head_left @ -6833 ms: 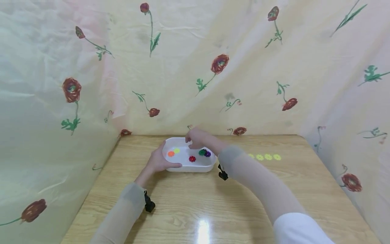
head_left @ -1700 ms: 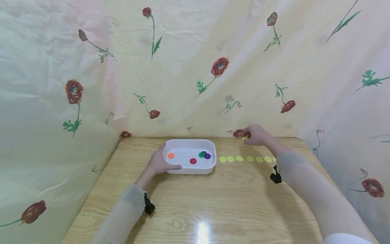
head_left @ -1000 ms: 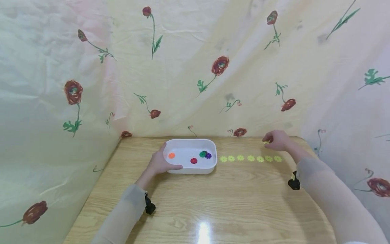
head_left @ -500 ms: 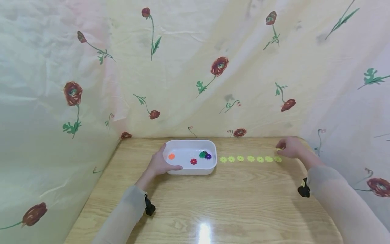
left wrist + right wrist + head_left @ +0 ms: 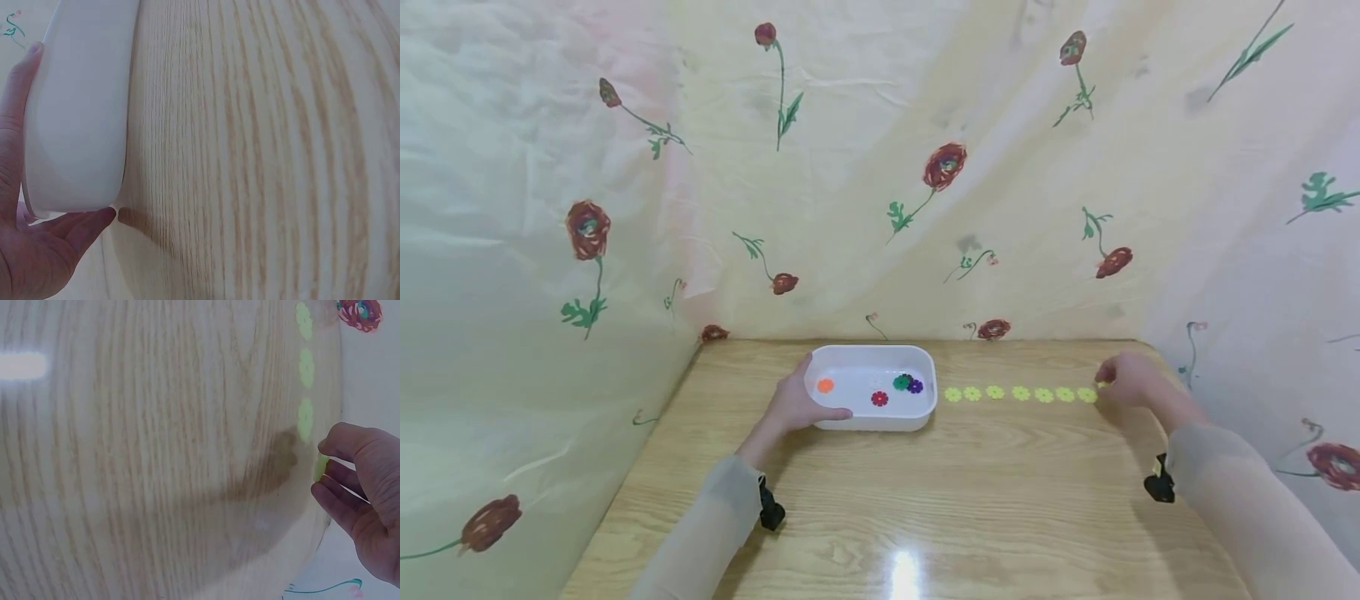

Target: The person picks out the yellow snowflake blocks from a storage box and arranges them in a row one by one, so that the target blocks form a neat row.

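My left hand [image 5: 792,405] grips the left end of a white plastic box [image 5: 880,423], thumb along its front wall. In the left wrist view the fingers [image 5: 87,226] curl around the box's rounded end. At the right end of a row of yellow flower-shaped discs [image 5: 1020,393], my right hand [image 5: 1131,382] pinches another yellow flower-shaped disc [image 5: 321,467] between thumb and fingers, close to the tabletop. Inside the box lie an orange disc [image 5: 825,386], a red disc [image 5: 880,399], a green disc [image 5: 902,382] and a purple disc [image 5: 915,387].
The wooden table [image 5: 970,500] backs onto a floral cloth [image 5: 850,167] that also hangs at both sides. The row of discs runs from beside the box towards the table's right edge.
My right hand has gone from inside the box to the right, carrying a yellow disc past the row and lowering it. The row has grown longer; no yellow disc shows in the box now.
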A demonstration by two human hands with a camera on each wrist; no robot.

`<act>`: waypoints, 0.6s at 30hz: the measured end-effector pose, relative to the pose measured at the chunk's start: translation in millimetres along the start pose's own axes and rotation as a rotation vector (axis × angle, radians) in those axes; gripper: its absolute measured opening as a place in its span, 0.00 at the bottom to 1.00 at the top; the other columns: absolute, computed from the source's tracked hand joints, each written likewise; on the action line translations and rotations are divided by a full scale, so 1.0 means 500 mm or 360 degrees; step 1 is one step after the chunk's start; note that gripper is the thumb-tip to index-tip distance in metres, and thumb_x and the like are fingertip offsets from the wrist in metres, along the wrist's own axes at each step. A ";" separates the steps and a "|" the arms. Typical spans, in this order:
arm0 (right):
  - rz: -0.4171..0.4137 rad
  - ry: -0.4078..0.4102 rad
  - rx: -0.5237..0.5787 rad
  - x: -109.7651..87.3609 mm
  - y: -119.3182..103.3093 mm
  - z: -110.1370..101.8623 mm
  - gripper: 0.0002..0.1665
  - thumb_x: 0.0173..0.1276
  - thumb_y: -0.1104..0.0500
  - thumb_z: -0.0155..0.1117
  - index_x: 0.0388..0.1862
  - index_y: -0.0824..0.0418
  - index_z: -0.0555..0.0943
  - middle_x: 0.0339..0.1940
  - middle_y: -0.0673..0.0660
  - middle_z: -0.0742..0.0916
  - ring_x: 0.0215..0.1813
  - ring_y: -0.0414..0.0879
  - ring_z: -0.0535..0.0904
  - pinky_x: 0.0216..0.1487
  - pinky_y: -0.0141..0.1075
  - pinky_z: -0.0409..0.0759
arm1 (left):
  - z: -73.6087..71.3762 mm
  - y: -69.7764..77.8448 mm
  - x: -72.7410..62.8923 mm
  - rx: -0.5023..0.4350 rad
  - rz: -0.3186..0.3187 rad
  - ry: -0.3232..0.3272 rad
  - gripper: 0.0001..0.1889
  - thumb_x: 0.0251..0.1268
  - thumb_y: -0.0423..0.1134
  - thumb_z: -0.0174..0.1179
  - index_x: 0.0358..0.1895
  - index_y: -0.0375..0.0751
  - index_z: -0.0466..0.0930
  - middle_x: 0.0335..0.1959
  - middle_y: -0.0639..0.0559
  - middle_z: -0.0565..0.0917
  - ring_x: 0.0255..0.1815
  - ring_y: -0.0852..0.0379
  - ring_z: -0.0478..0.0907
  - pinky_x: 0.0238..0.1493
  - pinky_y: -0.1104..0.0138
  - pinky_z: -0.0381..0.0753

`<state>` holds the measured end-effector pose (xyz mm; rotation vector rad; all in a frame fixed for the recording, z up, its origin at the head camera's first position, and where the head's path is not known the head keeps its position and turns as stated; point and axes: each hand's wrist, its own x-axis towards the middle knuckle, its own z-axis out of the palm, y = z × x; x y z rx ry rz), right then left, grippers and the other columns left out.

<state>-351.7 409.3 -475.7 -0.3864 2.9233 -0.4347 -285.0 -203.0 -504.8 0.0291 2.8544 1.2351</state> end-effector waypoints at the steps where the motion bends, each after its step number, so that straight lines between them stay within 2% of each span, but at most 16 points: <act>1: 0.0011 0.0000 0.0003 -0.002 0.002 0.002 0.15 0.58 0.62 0.73 0.41 0.71 0.87 0.38 0.66 0.89 0.44 0.62 0.85 0.52 0.62 0.82 | 0.000 0.001 0.000 -0.0002 -0.0001 -0.0003 0.73 0.42 0.61 0.86 0.88 0.45 0.45 0.81 0.36 0.66 0.77 0.37 0.69 0.78 0.39 0.69; 6: 0.0043 -0.0008 0.0020 -0.010 0.012 0.015 0.18 0.52 0.60 0.75 0.40 0.69 0.87 0.37 0.64 0.89 0.42 0.57 0.84 0.50 0.58 0.83 | -0.003 0.002 -0.001 -0.0010 0.0014 -0.0008 0.73 0.42 0.61 0.86 0.88 0.44 0.45 0.81 0.36 0.66 0.76 0.38 0.70 0.78 0.39 0.69; 11: -0.0016 0.0056 -0.0045 -0.007 0.013 0.028 0.15 0.50 0.61 0.74 0.37 0.68 0.87 0.34 0.61 0.90 0.38 0.54 0.83 0.47 0.56 0.83 | -0.008 0.002 -0.001 -0.0019 0.0000 -0.0008 0.73 0.42 0.61 0.86 0.88 0.46 0.45 0.82 0.38 0.66 0.76 0.38 0.70 0.78 0.39 0.69; 14: -0.0036 0.0092 -0.0082 -0.003 0.011 0.035 0.13 0.51 0.62 0.73 0.36 0.68 0.87 0.34 0.61 0.90 0.38 0.54 0.84 0.48 0.58 0.83 | -0.013 0.002 -0.002 -0.0015 -0.0012 -0.0012 0.73 0.43 0.61 0.86 0.88 0.47 0.44 0.82 0.38 0.65 0.76 0.38 0.69 0.78 0.38 0.68; 18: -0.0026 0.0095 -0.0050 0.002 0.005 0.038 0.12 0.58 0.62 0.72 0.38 0.69 0.87 0.37 0.65 0.91 0.41 0.60 0.85 0.51 0.62 0.82 | -0.021 0.002 0.000 -0.0008 -0.0009 -0.0008 0.73 0.43 0.61 0.86 0.89 0.47 0.43 0.82 0.38 0.66 0.75 0.39 0.70 0.78 0.38 0.69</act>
